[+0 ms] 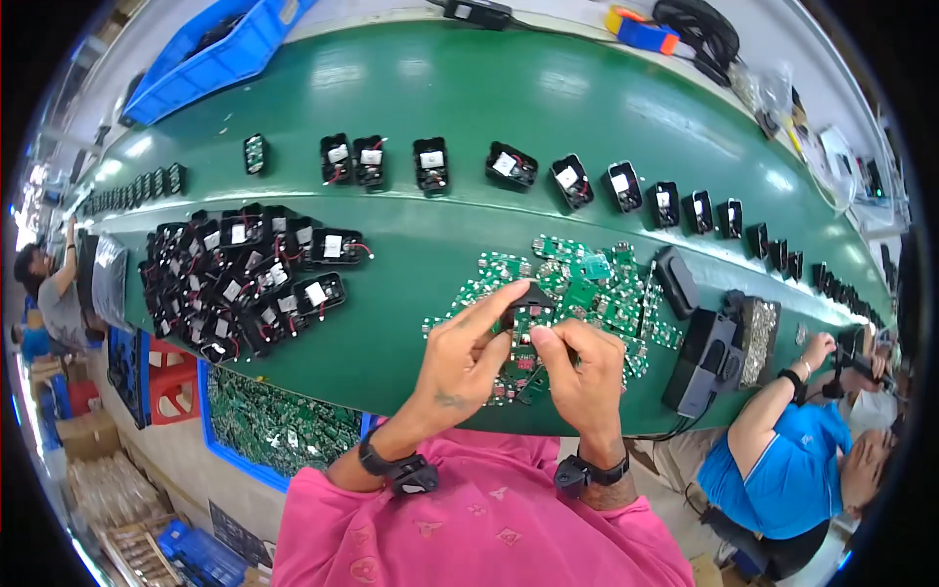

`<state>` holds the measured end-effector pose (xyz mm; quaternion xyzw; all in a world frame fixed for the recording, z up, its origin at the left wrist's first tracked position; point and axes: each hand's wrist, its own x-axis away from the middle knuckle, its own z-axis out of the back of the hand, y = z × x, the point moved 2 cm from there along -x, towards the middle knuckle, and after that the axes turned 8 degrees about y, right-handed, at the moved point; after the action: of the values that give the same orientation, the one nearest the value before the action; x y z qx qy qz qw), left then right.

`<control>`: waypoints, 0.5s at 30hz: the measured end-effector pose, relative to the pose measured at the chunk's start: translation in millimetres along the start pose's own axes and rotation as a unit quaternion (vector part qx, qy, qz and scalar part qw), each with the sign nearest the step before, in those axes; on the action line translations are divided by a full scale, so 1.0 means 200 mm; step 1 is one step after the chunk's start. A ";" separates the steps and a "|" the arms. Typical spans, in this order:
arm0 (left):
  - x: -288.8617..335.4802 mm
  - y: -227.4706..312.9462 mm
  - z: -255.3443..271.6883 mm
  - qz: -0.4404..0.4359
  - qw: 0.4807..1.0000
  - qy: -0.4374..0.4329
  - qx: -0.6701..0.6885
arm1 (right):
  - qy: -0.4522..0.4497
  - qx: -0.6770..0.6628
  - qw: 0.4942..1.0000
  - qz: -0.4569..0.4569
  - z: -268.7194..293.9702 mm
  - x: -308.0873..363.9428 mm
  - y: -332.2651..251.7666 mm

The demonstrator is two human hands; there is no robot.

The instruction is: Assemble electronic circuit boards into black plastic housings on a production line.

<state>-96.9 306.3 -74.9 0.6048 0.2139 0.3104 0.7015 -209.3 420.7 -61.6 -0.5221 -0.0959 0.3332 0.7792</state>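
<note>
My left hand (462,360) is closed on a small black plastic housing (532,295), its index finger stretched along the top edge. Opposite it, my right hand (585,370) pinches with thumb and fingers at the same piece. Inside the housing a bit of circuit board with pale and reddish parts shows between the thumbs. My fingers cover much of it. Beneath and around both hands lies a loose spread of green circuit boards (616,299).
At left is a heap of black housings (235,279) with red wires. More housings (430,166) form a line along the bench (411,93). A dark grey device (700,362) stands at right, near a co-worker in blue (782,470). A blue-rimmed tray (284,416) of boards sits below.
</note>
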 end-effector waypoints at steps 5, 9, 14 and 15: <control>-0.01 -0.04 0.00 0.081 0.979 -0.058 0.180 | -0.021 0.027 0.999 0.014 -0.03 -0.01 0.03; -0.04 -0.06 -0.01 0.103 0.974 0.006 0.200 | -0.008 0.007 1.000 -0.028 -0.11 -0.03 0.04; -0.04 -0.11 0.05 0.071 0.980 0.074 0.169 | -0.049 -0.021 0.999 0.006 -0.25 -0.05 -0.02; -0.03 -0.09 0.06 0.060 0.981 0.082 0.167 | -0.090 -0.037 0.994 -0.043 -0.25 -0.06 -0.04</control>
<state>-89.9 291.9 -91.6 0.6975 0.2827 0.3605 0.5510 -189.5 373.7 -74.5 -0.5137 -0.2006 0.3412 0.7612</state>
